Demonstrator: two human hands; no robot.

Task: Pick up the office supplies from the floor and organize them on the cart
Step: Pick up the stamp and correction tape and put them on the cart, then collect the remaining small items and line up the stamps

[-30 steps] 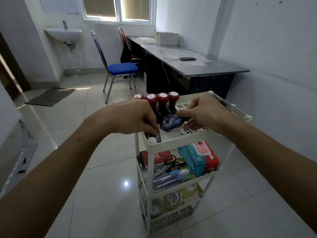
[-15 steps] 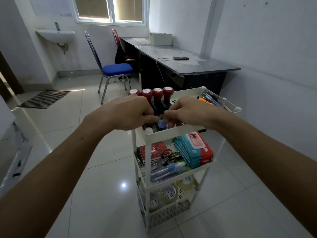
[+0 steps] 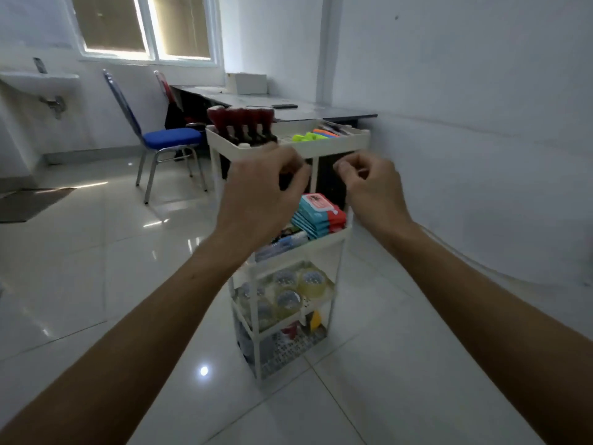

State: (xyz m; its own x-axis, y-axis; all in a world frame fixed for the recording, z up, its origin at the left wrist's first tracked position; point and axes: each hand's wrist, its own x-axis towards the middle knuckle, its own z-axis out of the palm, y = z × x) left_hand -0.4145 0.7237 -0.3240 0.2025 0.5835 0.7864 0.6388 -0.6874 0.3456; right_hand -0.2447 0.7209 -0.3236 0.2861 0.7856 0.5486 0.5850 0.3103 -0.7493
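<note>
A white tiered cart (image 3: 337, 146) stands on the tiled floor by the right wall. Its top tier holds a row of red-capped stamps (image 3: 244, 123) and bright highlighters (image 3: 309, 136). Teal packets (image 3: 321, 216) and pens (image 3: 285, 244) lie on the second tier, with clear tape rolls (image 3: 298, 290) on the third. My left hand (image 3: 260, 194) and my right hand (image 3: 369, 187) hover just in front of the top tier's near rim. Their fingers are loosely curled and hold nothing. They hide part of the second tier.
A blue-seated chair (image 3: 167, 139) stands left of the cart, and a second chair sits behind it at a dark desk (image 3: 337, 112). The desk carries a white box (image 3: 247, 83) and a phone (image 3: 284, 106). A sink (image 3: 38, 80) and a floor mat (image 3: 29, 203) are at far left.
Both hands have come off the top tier and drawn back toward me with nothing in them. The view has dropped lower, so the top tier now appears side-on.
</note>
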